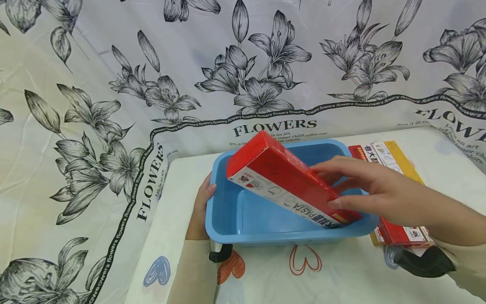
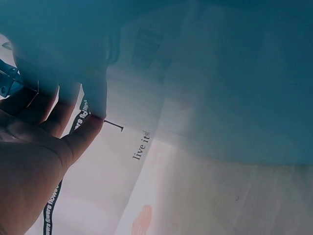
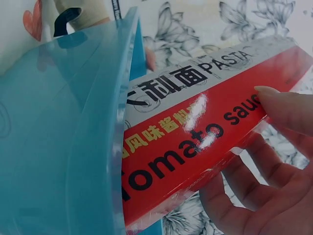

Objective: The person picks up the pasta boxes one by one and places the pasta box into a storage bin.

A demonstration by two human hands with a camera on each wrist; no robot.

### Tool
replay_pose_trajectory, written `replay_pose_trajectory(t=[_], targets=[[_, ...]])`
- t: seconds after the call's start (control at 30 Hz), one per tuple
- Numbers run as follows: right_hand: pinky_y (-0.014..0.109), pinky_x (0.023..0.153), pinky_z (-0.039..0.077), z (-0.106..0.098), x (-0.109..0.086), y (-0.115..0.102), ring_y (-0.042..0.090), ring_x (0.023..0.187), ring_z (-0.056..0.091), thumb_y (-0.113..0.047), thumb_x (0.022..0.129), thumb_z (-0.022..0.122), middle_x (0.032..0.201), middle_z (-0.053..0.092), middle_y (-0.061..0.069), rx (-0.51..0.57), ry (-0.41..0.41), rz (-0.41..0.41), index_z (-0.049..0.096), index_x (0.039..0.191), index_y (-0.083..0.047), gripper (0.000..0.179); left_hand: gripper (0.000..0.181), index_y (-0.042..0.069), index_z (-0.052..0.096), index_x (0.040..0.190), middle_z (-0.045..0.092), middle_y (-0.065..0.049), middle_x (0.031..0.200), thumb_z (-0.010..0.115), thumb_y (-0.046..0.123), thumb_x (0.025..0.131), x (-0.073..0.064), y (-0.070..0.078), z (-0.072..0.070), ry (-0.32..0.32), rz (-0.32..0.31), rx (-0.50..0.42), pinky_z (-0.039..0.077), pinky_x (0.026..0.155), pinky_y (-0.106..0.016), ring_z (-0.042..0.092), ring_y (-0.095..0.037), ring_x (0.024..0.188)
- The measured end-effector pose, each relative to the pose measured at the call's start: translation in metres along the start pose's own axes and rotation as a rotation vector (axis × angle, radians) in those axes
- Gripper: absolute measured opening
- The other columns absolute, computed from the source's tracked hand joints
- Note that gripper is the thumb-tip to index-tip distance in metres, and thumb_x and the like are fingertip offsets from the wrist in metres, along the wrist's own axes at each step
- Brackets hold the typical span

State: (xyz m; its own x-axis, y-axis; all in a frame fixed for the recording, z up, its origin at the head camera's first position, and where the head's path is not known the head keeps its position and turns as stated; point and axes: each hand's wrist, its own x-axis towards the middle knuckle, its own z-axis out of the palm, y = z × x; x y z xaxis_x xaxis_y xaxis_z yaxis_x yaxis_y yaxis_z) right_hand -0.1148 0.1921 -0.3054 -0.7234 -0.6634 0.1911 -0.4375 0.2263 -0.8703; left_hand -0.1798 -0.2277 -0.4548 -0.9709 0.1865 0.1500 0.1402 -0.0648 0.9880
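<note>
My right hand (image 1: 383,196) grips a long red-and-white pasta box (image 1: 284,169) between thumb and fingers. The box lies slanted in a light blue plastic bin (image 1: 281,237): its left end rises above the far rim, and its right end dips inside by the near right corner. "Tomato sauce" and "PASTA" can be read on the box (image 3: 205,117) in the right wrist view. My left hand (image 1: 201,207) holds the bin's left end, thumb at the rim. In the left wrist view, fingers of the left hand (image 2: 54,142) reach up against the bin's wall.
More red, white and yellow boxes (image 1: 414,234) lie right of the bin, partly hidden by my right arm. The white table cover (image 1: 265,278) has heart drawings. Behind hangs a cloth (image 1: 178,55) printed with flowers.
</note>
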Motion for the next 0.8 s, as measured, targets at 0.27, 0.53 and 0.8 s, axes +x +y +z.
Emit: replay_pose_trajectory(t=[0.27,0.53,0.8], targets=[[0.044,0.079,0.065,0.002,0.009,-0.001,0.028,0.129,0.057,-0.007,0.102,0.075,0.143,0.061,-0.003,-0.013,-0.061,0.056,0.058,0.156,-0.034,0.062,0.075,0.009,0.034,0.171,0.049,-0.02,0.162,0.041,0.034,0.1,0.0,0.0,0.001,-0.021,0.005,-0.021,0.039,0.115,-0.068,0.048,-0.042,0.146],[0.041,0.079,0.065,0.003,0.015,0.001,0.035,0.132,0.05,-0.023,0.102,0.08,0.143,0.058,-0.003,-0.084,-0.132,0.122,0.059,0.154,-0.036,0.058,0.073,0.009,0.035,0.171,0.05,-0.02,0.16,0.038,0.03,0.101,0.0,-0.003,0.001,-0.018,0.034,-0.049,0.043,0.115,-0.057,0.05,-0.038,0.144],[0.038,0.088,0.062,0.005,0.021,0.0,0.029,0.132,0.051,-0.034,0.104,0.077,0.143,0.058,-0.008,-0.165,-0.23,0.09,0.058,0.156,-0.037,0.056,0.077,0.006,0.033,0.171,0.049,-0.024,0.159,0.041,0.033,0.098,0.001,-0.004,0.001,-0.033,0.044,-0.067,0.049,0.111,-0.053,0.05,-0.041,0.143]])
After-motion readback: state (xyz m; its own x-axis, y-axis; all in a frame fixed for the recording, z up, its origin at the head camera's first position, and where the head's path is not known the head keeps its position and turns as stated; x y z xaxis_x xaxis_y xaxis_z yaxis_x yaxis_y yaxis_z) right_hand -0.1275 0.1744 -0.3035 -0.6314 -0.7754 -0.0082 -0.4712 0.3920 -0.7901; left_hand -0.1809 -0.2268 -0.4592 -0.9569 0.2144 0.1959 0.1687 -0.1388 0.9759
